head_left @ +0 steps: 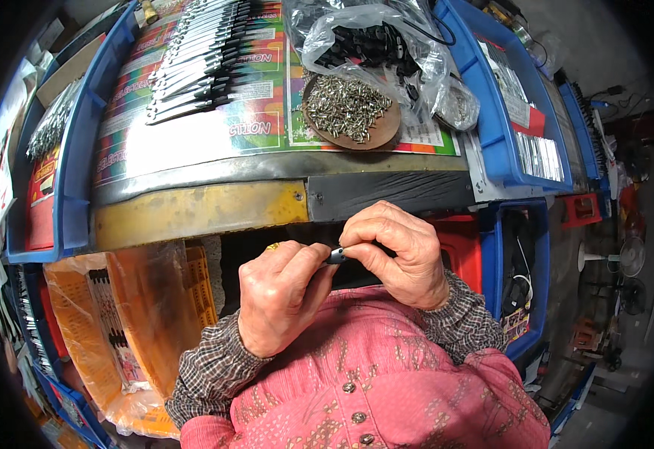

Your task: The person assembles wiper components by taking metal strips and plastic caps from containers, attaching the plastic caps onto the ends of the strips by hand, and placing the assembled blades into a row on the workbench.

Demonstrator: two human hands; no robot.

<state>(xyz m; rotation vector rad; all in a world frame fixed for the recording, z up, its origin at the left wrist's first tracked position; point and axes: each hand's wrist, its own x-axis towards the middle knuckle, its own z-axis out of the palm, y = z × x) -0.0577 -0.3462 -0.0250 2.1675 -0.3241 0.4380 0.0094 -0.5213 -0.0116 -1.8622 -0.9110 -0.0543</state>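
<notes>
In front of my chest, just off the table's front edge, my two hands meet. My left hand (282, 292) is closed, and its thumb and fingers grip a small dark cylindrical piece (335, 256) with a light spot on it. My right hand (400, 251) is pinched at the right end of that piece, its fingertips touching it. Whether the right fingers hold a separate tiny part cannot be made out. Beyond the hands, on the table, lies a round brown dish (385, 133) heaped with small silvery metal pins or screws (345, 107).
Behind the dish, a clear plastic bag (446, 93) holds black plastic parts (372, 45). Slim silver-and-black pieces (199, 60) lie in a long row at the back left. Blue bins (495, 127) flank the table. An orange crate (147, 299) lined with plastic stands lower left.
</notes>
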